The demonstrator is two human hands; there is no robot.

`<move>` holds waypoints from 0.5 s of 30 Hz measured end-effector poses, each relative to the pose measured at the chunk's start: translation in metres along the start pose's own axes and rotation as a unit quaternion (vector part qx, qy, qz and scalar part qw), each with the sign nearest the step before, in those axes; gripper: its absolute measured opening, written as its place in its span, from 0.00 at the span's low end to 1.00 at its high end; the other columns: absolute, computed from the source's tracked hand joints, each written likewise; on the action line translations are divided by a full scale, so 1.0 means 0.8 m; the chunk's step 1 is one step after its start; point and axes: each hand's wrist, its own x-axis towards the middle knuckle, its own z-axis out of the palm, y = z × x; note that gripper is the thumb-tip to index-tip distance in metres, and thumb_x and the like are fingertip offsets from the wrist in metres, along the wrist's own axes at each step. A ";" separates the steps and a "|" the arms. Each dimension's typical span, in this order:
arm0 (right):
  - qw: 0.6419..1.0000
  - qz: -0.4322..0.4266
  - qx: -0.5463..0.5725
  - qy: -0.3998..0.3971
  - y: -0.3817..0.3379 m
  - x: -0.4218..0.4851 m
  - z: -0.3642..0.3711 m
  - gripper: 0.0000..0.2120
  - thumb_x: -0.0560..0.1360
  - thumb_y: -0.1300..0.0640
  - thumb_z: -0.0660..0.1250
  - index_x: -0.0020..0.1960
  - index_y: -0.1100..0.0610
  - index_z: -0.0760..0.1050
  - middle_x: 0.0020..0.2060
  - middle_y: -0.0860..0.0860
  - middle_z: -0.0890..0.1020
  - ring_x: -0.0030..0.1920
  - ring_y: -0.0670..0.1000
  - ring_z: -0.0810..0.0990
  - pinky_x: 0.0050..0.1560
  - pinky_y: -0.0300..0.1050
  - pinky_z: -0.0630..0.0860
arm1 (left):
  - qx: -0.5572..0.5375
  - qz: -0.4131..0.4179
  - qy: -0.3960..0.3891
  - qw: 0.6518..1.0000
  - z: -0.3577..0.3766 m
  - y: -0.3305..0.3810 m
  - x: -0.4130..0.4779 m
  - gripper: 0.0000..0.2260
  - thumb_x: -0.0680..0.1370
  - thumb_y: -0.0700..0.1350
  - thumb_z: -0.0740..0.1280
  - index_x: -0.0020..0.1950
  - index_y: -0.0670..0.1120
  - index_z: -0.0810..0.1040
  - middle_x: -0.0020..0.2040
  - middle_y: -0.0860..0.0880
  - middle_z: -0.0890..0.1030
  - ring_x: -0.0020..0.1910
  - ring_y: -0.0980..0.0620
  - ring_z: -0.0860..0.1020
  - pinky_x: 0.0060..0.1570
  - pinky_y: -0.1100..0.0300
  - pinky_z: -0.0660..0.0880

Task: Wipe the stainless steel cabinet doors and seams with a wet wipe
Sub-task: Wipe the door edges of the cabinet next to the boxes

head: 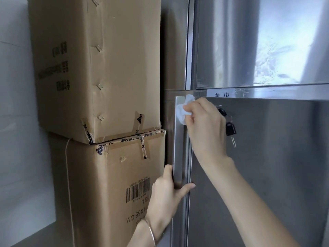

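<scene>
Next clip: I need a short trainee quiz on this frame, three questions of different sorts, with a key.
1. True or false: the wipe is pressed near the top of the handle.
2. Which hand holds the handle's lower end? A) left hand B) right hand C) neither
3. Fill in: just right of the right hand, ____ hang from the lock.
Key: 1 true; 2 A; 3 keys.
</scene>
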 end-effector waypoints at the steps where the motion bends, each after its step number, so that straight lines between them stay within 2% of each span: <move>1: 1.000 -0.003 0.006 -0.008 0.001 -0.003 0.000 0.09 0.67 0.74 0.66 0.45 0.66 0.80 0.44 0.58 0.81 0.42 0.60 0.78 0.38 0.53 0.77 | 0.000 -0.003 -0.001 1.000 0.000 0.001 0.002 0.20 0.70 0.54 0.75 0.50 0.45 0.69 0.35 0.52 0.77 0.40 0.47 0.78 0.42 0.58 0.73; 4: 0.999 -0.047 0.003 -0.010 0.009 -0.027 -0.002 0.13 0.69 0.68 0.73 0.53 0.67 0.80 0.51 0.56 0.82 0.47 0.58 0.80 0.46 0.50 0.79 | 0.001 -0.002 -0.002 1.000 -0.001 0.003 0.002 0.20 0.70 0.54 0.75 0.49 0.46 0.68 0.32 0.55 0.76 0.36 0.51 0.76 0.38 0.63 0.71; 6: 0.997 -0.068 0.007 0.024 0.016 -0.048 -0.002 0.10 0.69 0.67 0.75 0.50 0.67 0.81 0.47 0.56 0.83 0.44 0.57 0.80 0.44 0.48 0.79 | 0.007 -0.003 -0.007 1.000 -0.002 0.004 -0.001 0.20 0.70 0.54 0.75 0.48 0.47 0.67 0.31 0.55 0.76 0.33 0.56 0.75 0.35 0.68 0.68; 9: 0.994 -0.076 0.024 0.080 0.020 -0.061 -0.003 0.03 0.70 0.70 0.72 0.43 0.67 0.82 0.41 0.56 0.84 0.41 0.54 0.79 0.42 0.45 0.77 | 0.022 0.002 -0.006 1.000 -0.003 0.007 -0.008 0.20 0.70 0.56 0.74 0.48 0.47 0.67 0.31 0.55 0.76 0.34 0.57 0.76 0.35 0.67 0.69; 13: 0.991 -0.067 0.026 0.110 0.012 -0.018 -0.001 0.05 0.67 0.73 0.72 0.43 0.67 0.82 0.41 0.56 0.84 0.40 0.57 0.80 0.42 0.42 0.75 | 0.026 0.002 -0.007 1.000 -0.002 0.010 -0.014 0.20 0.70 0.55 0.74 0.46 0.47 0.66 0.30 0.56 0.76 0.34 0.65 0.75 0.35 0.71 0.69; 15: 0.990 -0.051 0.035 0.129 0.009 0.001 0.002 0.06 0.67 0.72 0.71 0.43 0.67 0.82 0.40 0.56 0.84 0.41 0.57 0.80 0.43 0.38 0.73 | 0.031 0.003 -0.011 0.999 -0.002 0.011 -0.015 0.20 0.71 0.54 0.74 0.47 0.46 0.66 0.30 0.56 0.76 0.33 0.66 0.75 0.34 0.72 0.69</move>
